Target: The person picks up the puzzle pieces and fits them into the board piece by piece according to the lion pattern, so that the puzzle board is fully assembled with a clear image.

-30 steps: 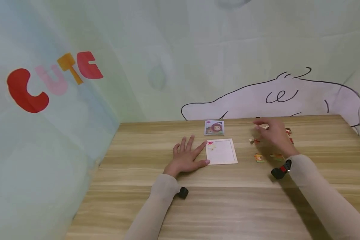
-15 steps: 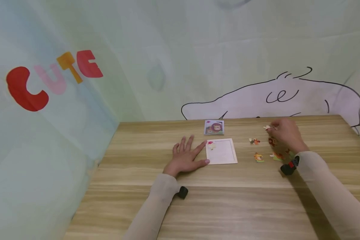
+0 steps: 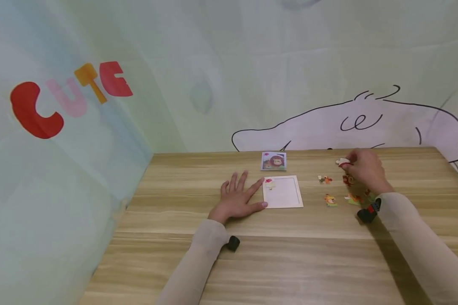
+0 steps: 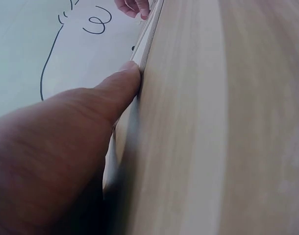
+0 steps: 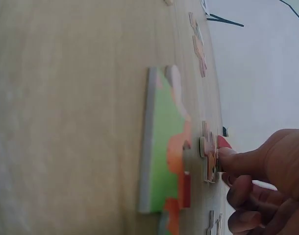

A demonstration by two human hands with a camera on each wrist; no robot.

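Observation:
My left hand (image 3: 237,202) lies spread on the table, index fingertip and thumb touching the left edge of a square white puzzle tray (image 3: 286,195). In the tray's upper left corner sits a cream puzzle piece with a pink-red mark (image 3: 270,184). At the far right, my right hand (image 3: 366,170) pinches a white and red puzzle piece (image 3: 343,162) between thumb and finger; in the right wrist view its red part (image 5: 223,142) shows by the thumb. A lion-face puzzle piece (image 3: 348,180) lies just below that hand. The left wrist view shows the left thumb (image 4: 117,88) against the tray's edge.
A lion picture card (image 3: 273,161) lies behind the tray. Between tray and right arm are an orange and white piece (image 3: 325,179), a yellow-orange piece (image 3: 330,200) and a green-orange piece (image 3: 353,199). A curtain stands behind the table (image 3: 267,262).
My right hand has moved right to the white and red puzzle piece and now pinches it, with more of its red side showing. My left hand stays at the tray.

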